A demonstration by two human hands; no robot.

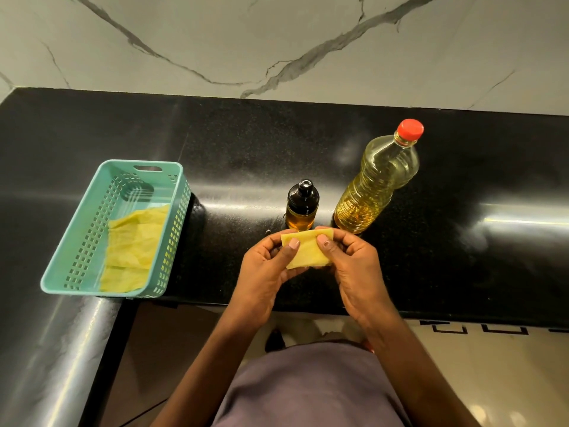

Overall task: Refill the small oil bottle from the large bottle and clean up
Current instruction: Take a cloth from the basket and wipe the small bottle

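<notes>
Both hands are pinching a small folded yellow cloth (308, 249) over the near edge of the bench (246, 143): left hand (266, 268) is gripping its left side under the thumb, right hand (354, 266) is gripping its right side. Small bottle (302, 206) is standing capped just beyond the cloth, holding amber oil. Large bottle (377, 180) is standing just to its right, red cap on, mostly full. Teal basket (92, 226) is sitting well apart on the left, with another yellow cloth (135, 248) lying inside.

Judgement: both caps are on, so this is looking like the wiping stage.

Risks: the cloth is hovering very near the small bottle, so a forward sweep could be knocking it over. Oily fingers or cloth could be slipping on the glass. A thin oil film on dark stone is hard to see, so patches may be getting missed
</notes>
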